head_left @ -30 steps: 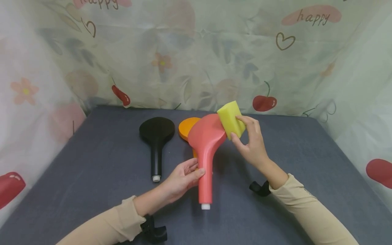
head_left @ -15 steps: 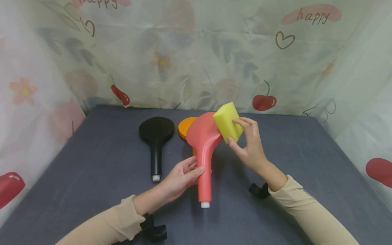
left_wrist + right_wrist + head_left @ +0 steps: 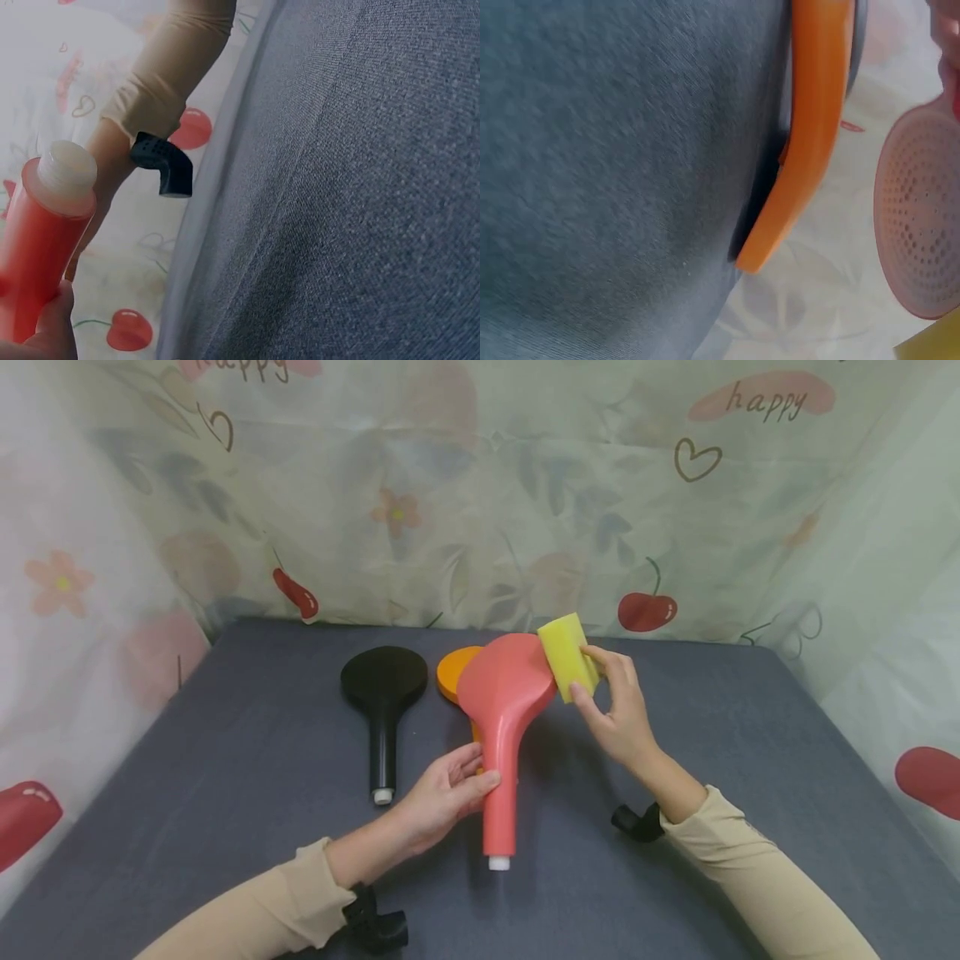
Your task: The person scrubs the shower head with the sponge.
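Between the fingers and thumb of my left hand (image 3: pixel 442 793) is the handle of a coral-pink shower head (image 3: pixel 506 681), raised above the table with its round head away from me. Its white end fitting (image 3: pixel 67 172) shows in the left wrist view. My right hand (image 3: pixel 622 718) pinches a yellow sponge (image 3: pixel 564 647) by its sides, at the right edge of the round head. In the right wrist view, the perforated spray face (image 3: pixel 922 210) is seen, with a corner of the sponge (image 3: pixel 936 346) beside it.
A black shower head (image 3: pixel 384 681) lies on the grey table (image 3: pixel 247 760) to the left. Behind the pink one lies an orange shower head (image 3: pixel 456 668), partly hidden. A patterned curtain (image 3: pixel 495 510) rises behind the table. Black curved mounts (image 3: pixel 637 822) sit at both wrists.
The sponge has slid a little left over the pink head, then back right to its edge. My left hand keeps its grip on the handle, nearly still.
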The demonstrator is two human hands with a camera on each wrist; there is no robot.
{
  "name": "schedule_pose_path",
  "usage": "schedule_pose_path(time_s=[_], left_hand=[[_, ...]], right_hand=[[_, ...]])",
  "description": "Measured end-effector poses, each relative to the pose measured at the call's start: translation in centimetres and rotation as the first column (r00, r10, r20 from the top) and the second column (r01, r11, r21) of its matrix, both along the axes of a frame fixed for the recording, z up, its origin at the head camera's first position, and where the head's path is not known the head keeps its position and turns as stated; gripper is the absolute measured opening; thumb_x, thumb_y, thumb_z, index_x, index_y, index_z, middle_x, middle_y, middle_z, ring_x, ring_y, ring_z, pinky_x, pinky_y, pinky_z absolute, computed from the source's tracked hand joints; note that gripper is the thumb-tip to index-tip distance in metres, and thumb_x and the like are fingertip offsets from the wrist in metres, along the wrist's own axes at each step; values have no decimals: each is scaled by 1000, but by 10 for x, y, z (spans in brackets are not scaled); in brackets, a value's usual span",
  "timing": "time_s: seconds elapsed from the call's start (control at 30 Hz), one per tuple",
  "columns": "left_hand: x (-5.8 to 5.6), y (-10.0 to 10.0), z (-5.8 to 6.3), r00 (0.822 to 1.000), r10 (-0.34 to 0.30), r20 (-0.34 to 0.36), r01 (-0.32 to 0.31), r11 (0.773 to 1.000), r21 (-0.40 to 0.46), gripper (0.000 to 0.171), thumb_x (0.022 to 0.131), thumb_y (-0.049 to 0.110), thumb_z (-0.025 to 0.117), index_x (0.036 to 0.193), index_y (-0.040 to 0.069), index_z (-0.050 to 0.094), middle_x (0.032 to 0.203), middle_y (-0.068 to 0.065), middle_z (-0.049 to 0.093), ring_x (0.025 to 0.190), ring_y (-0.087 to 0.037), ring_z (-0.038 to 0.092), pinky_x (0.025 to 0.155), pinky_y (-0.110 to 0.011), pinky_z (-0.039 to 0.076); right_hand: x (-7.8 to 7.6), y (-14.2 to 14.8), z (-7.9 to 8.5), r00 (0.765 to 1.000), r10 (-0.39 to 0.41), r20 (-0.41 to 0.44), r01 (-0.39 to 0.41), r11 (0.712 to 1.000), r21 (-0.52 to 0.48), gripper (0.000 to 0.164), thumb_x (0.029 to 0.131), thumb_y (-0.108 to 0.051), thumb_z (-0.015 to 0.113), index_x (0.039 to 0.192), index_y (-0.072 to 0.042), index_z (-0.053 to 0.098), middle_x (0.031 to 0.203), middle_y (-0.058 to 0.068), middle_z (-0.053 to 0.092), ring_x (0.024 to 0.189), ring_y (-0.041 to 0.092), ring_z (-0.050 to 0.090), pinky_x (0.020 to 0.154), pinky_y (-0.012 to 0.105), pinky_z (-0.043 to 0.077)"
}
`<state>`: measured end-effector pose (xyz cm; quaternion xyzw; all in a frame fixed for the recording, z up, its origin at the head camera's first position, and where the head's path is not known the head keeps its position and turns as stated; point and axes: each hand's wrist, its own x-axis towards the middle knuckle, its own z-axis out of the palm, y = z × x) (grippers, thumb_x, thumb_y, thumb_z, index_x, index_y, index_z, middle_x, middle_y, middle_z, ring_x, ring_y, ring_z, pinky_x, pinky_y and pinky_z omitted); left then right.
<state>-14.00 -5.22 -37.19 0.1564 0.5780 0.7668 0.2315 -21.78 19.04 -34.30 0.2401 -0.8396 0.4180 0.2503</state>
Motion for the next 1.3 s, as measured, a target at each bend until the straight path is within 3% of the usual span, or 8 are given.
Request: schedule_pose_path(time_s=[0.27, 0.43, 0.7, 1.0, 1.3], left_hand=[[-1, -1, -1, 1000, 15, 6, -15, 999, -31, 67, 90, 22, 62, 145, 5, 27, 142, -20, 42, 100, -7, 62, 94, -29, 51], [0, -1, -3, 1000, 3, -8, -4, 996, -86, 70, 90, 22, 62, 146, 3, 24, 144, -20, 38, 104, -8, 60, 96, -32, 50], [2, 1, -5, 998, 10, -55, -18, 989, -146, 70, 89, 22, 64, 146, 7, 26, 144, -17, 40, 123, -28, 53, 98, -36, 47], [0, 1, -5, 991, 71, -111, -91, 978, -187, 70, 90, 17, 62, 147, 6, 23, 139, -18, 42, 116, -25, 56, 97, -37, 48], [5, 6, -7, 981, 49, -187, -99, 957, -273, 68, 89, 14, 63, 146, 5, 27, 130, -20, 45, 102, -23, 60, 89, -34, 54]], right_hand=[[2, 1, -1, 999, 31, -15, -31, 1000, -2, 50, 84, -10, 59, 131, -1, 44, 121, 22, 43, 107, 27, 40, 85, 40, 39], [-6, 6, 3, 998, 17, 64, -14, 999, -48, 46, 89, -9, 55, 134, -7, 46, 123, 19, 47, 106, 23, 46, 86, 34, 40], [-12, 14, 10, 980, -17, 196, 31, 997, -68, 38, 96, -17, 48, 134, -11, 48, 124, 14, 52, 97, 5, 44, 78, 18, 39], [-8, 21, 14, 969, -36, 246, 56, 996, -74, 36, 98, -18, 43, 131, -7, 52, 109, 14, 53, 87, 4, 42, 71, 21, 36], [-17, 17, 23, 974, -23, 223, 43, 995, -86, 35, 99, -22, 43, 127, -7, 56, 109, 14, 55, 90, 5, 42, 73, 23, 37]])
